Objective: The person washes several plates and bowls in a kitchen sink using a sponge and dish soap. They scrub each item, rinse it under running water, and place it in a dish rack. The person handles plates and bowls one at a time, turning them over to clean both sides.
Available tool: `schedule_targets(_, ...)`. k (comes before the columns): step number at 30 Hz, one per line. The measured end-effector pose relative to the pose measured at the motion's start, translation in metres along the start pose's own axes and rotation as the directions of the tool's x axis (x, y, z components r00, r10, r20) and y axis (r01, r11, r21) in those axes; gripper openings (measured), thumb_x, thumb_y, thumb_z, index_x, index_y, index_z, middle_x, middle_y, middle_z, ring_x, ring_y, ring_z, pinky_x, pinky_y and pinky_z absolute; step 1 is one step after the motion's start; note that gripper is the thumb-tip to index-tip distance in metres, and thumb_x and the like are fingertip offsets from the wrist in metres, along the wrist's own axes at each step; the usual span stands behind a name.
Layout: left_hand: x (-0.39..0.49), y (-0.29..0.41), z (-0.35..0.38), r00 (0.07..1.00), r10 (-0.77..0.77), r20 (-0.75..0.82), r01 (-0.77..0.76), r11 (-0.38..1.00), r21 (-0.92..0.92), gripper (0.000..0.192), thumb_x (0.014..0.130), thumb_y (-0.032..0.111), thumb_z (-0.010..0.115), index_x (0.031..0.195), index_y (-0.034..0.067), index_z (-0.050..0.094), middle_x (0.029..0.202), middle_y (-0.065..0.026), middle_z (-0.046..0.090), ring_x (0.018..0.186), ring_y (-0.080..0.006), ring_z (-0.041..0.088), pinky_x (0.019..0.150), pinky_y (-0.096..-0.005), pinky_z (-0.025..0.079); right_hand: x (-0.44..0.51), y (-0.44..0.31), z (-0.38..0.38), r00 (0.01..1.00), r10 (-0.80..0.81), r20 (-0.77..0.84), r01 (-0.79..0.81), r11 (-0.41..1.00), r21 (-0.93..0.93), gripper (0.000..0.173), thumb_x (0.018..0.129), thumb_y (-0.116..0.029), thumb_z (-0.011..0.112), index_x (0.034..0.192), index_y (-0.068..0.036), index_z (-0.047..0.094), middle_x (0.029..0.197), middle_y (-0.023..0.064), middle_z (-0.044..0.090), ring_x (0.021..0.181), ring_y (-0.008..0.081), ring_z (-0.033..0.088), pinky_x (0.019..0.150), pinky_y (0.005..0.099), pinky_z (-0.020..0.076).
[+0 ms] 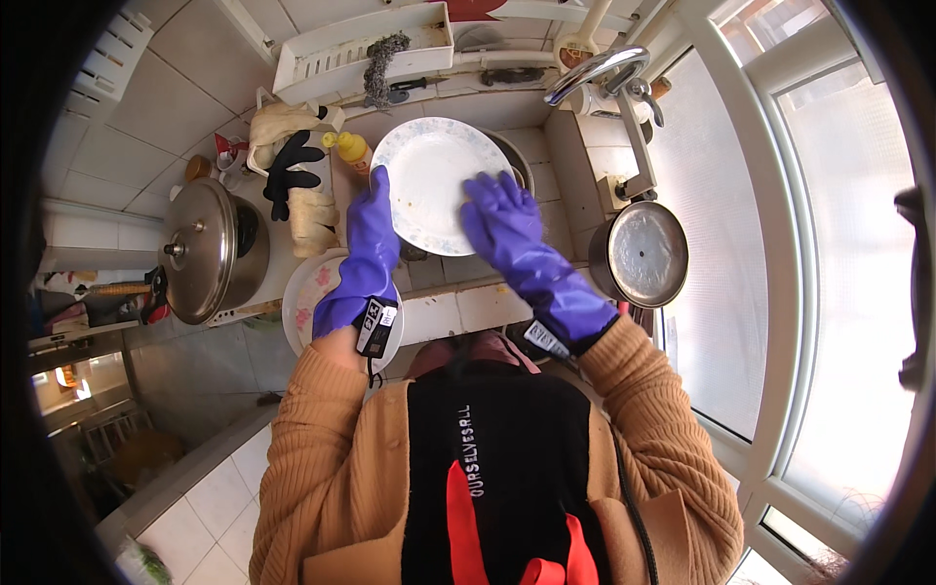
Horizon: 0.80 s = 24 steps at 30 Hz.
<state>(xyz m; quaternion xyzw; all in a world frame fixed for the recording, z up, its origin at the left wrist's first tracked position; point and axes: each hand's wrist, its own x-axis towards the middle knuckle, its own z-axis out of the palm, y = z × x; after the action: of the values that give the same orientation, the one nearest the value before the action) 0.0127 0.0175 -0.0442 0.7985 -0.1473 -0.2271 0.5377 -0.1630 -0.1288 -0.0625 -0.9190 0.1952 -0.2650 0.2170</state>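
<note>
My left hand [373, 223], in a purple rubber glove, grips the left rim of a white plate [431, 175] with a pale floral border, thumb on its face. The plate is held over a tiled sink [570, 175]. Small yellowish spots show on it. My right hand [504, 219], gloved alike, lies with its fingers spread on the plate's right part; whether it holds the rim is unclear. Behind the plate a round metal basin [523, 164] partly shows. A yellow squeeze bottle [354, 151] stands just left of the plate. A second plate with pink flowers [303, 300] lies below my left forearm.
A large lidded metal pot [201, 252] stands left, near black-and-cream gloves [289, 172]. A white rack [322, 69] with steel wool [380, 69] is at the back. The chrome faucet [599, 69] juts over the back right. A small pot [643, 252] sits right, beside the glazed window frame [738, 219].
</note>
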Motion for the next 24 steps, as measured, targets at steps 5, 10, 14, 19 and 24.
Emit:
schedule_targets(5, -0.003, 0.004, -0.001, 0.979, 0.191, 0.069, -0.200, 0.968, 0.154, 0.064, 0.107, 0.052, 0.058, 0.127, -0.008, 0.066, 0.111, -0.0164, 0.074, 0.095, -0.0234, 0.072, 0.084, -0.0345, 0.056, 0.003, -0.023, -0.016, 0.992, -0.009, 0.123, 0.002, 0.998, 0.060, 0.041, 0.098, -0.039, 0.066, 0.138, -0.029, 0.069, 0.156, 0.0211, 0.054, 0.150, 0.0430, 0.044, 0.123, 0.0612, 0.0261)
schedule_targets(10, -0.005, 0.041, -0.002, 0.955, -0.104, 0.277, 0.211, 0.896, -0.390, 0.061, 0.105, 0.048, 0.061, 0.133, -0.006, 0.063, 0.114, -0.0124, 0.075, 0.096, -0.0218, 0.073, 0.086, -0.0327, 0.057, 0.035, 0.033, -0.043, 0.908, 0.406, 0.104, -0.399, 0.762, 0.510, 0.035, 0.102, -0.030, 0.067, 0.118, -0.001, 0.077, 0.140, 0.0240, 0.066, 0.141, 0.0317, 0.055, 0.114, 0.0356, 0.0423)
schedule_targets(14, -0.026, 0.056, 0.007, 0.954, 0.049, 0.296, 0.157, 0.760, -0.630, 0.056, 0.105, 0.041, 0.062, 0.137, -0.004, 0.061, 0.117, -0.0120, 0.074, 0.098, -0.0194, 0.072, 0.090, -0.0321, 0.057, 0.025, 0.018, -0.014, 0.685, 0.712, 0.154, -0.575, 0.400, 0.713, 0.031, 0.100, -0.025, 0.070, 0.116, 0.000, 0.078, 0.123, 0.0167, 0.074, 0.107, 0.0226, 0.069, 0.096, 0.0349, 0.0522)
schedule_targets(19, -0.062, 0.028, 0.050, 0.990, -0.112, 0.082, 0.139, 0.831, -0.539, 0.055, 0.096, 0.008, 0.065, 0.149, 0.000, 0.053, 0.133, -0.0106, 0.067, 0.113, -0.0238, 0.070, 0.098, -0.0366, 0.057, 0.006, -0.001, 0.010, 0.643, 0.764, -0.061, -0.557, 0.521, 0.647, 0.034, 0.101, -0.027, 0.070, 0.116, 0.002, 0.077, 0.118, 0.0168, 0.076, 0.103, 0.0221, 0.071, 0.095, 0.0351, 0.0533)
schedule_targets(24, -0.058, 0.006, 0.029, 0.964, -0.087, 0.250, 0.190, 0.886, -0.423, 0.037, 0.091, 0.015, 0.068, 0.121, -0.006, 0.071, 0.106, -0.0078, 0.076, 0.088, -0.0166, 0.070, 0.081, -0.0339, 0.055, 0.015, 0.028, -0.009, 0.942, 0.271, -0.198, -0.251, 0.961, 0.120, 0.043, 0.104, -0.032, 0.060, 0.146, -0.024, 0.060, 0.157, 0.0310, 0.047, 0.143, 0.0555, 0.044, 0.118, 0.0541, 0.0387)
